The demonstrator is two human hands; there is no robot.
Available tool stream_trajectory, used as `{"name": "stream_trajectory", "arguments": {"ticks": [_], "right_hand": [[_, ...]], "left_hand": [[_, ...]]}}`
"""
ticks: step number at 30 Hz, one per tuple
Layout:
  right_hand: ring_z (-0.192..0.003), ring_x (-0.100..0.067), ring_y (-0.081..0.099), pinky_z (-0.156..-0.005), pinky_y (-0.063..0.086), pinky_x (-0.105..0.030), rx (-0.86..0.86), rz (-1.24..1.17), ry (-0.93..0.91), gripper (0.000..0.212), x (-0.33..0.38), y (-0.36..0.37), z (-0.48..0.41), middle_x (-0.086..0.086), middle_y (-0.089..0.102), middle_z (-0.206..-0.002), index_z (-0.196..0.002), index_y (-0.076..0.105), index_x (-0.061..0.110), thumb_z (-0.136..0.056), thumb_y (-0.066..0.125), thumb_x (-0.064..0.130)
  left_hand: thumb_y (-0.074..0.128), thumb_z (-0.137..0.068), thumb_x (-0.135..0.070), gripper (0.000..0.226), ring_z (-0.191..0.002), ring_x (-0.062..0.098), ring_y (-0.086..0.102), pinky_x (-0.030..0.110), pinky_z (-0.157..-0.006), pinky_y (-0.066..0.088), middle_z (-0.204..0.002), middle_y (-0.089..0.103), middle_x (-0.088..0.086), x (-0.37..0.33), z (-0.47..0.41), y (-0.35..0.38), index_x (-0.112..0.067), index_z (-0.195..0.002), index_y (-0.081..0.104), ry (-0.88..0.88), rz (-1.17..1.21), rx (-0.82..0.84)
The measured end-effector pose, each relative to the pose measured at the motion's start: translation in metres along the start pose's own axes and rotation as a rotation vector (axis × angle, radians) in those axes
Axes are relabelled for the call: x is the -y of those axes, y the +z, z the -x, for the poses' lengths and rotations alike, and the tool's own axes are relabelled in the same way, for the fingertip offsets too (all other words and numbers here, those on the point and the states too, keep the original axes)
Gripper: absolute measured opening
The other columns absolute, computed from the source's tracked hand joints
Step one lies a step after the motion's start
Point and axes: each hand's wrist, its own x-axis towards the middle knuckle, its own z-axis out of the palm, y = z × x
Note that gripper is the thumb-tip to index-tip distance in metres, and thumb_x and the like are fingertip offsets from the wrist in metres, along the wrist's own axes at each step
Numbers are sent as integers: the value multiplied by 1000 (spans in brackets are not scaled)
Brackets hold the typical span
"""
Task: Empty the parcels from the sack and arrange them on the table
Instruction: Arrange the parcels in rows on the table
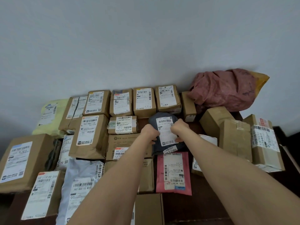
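Both of a person's bare arms reach across a dark wooden table point(199, 207) crowded with parcels, set against a plain pale grey wall point(129, 38). The left hand point(150, 133) and the right hand point(179, 128) grip opposite sides of a dark grey soft parcel point(162, 118) lying label up near the middle of the table, the fingers of each hand curled and pressed onto its white shipping label point(166, 132). At the far right corner, against the wall, the crumpled reddish sack point(224, 90) sits slumped, a yellow bag point(261, 79) showing behind it. A row of brown cardboard boxes point(144, 100) lines the wall edge, most with labels facing up, and a pale yellow mailer point(48, 116) lies at the row's left end. Closer rows hold more taped boxes and a grey poly mailer point(81, 181) at lower left. Just in front of the held parcel lies a pink mailer point(173, 172), flat on the wood. To the right, several boxes point(233, 135) stand loosely and at angles, not aligned with the rows. Bare tabletop shows only in the gap near the pink mailer and along the near right edge.
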Motion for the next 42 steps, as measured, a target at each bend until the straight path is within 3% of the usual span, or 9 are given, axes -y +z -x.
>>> {"name": "stream_trajectory", "arguments": {"ticks": [10, 17, 22, 24, 28, 31, 36, 38, 42], "right_hand": [[-101, -35, 63, -65, 53, -35, 59, 26, -21, 44, 6, 9, -5, -22, 56, -125, -137, 43, 0, -95, 46, 10], [-118, -31, 53, -88, 46, -34, -14, -7, -199, 50, 9, -4, 17, -13, 46, -141, -143, 42, 14, -93, 43, 12], [-131, -30, 43, -99, 41, -32, -2, 6, -291, 54, -2, -6, 59, -12, 37, -149, -148, 34, 11, -95, 41, 7], [-132, -29, 42, -100, 40, -32, 10, 29, -323, 51, -12, -2, 77, -12, 39, -148, -147, 35, 8, -96, 41, 6], [-104, -26, 51, -80, 42, -31, 81, 41, -367, 38, -41, 5, 109, -14, 55, -123, -133, 49, -3, -97, 43, 6], [-93, -23, 45, -79, 41, -32, 149, 24, -385, 35, -72, 9, 129, -10, 51, -88, -128, 50, -7, -95, 45, 4], [-128, -27, 46, -104, 38, -31, 276, 233, -269, 20, -115, 12, 153, -16, 47, -140, -112, 52, 6, -103, 35, 12], [-132, -26, 41, -109, 35, -30, 301, 253, -247, 34, -127, 15, 151, -16, 41, -144, -136, 40, 5, -104, 34, 13], [-131, -31, 44, -108, 38, -37, 271, 196, -222, 41, -139, 32, 140, -19, 44, -142, -138, 42, -3, -100, 44, 12]], "left_hand": [[59, -87, -4, 21, -88, 25, 55, 33, -72, 56, -80, 52, 8, 0, -6, 2, -9, -71, 47, 60, -7, 42], [54, -91, -5, 27, -96, 25, 53, 35, -84, 52, -101, 51, 9, -6, 29, -9, -17, -70, 41, 144, -59, -6], [53, -90, -6, 37, -90, 20, 47, 34, -81, 48, -73, 41, -6, 8, 70, -10, -22, -63, 34, 185, -119, -70], [50, -92, -5, 33, -94, 23, 51, 36, -84, 50, -80, 51, 0, 15, 89, -5, -20, -65, 38, 188, -146, -73], [48, -93, -3, 26, -120, 38, 53, 45, -96, 46, -128, 55, 26, 28, 125, 10, 5, -115, 58, 202, -150, -46], [44, -96, -4, 22, -111, 33, 55, 39, -91, 47, -115, 58, 21, 44, 142, 27, 3, -110, 58, 192, -178, -9], [47, -93, -7, 13, -85, 25, 52, 33, -75, 45, -97, 55, 12, 72, 148, 53, -4, -104, 54, 97, -225, 25], [49, -92, -8, 17, -80, 25, 57, 33, -72, 51, -94, 58, 12, 78, 147, 59, -2, -107, 56, 70, -226, 43], [50, -92, -6, 7, -80, 25, 57, 32, -73, 53, -92, 57, 12, 81, 138, 69, -3, -97, 55, 58, -197, 27]]}}
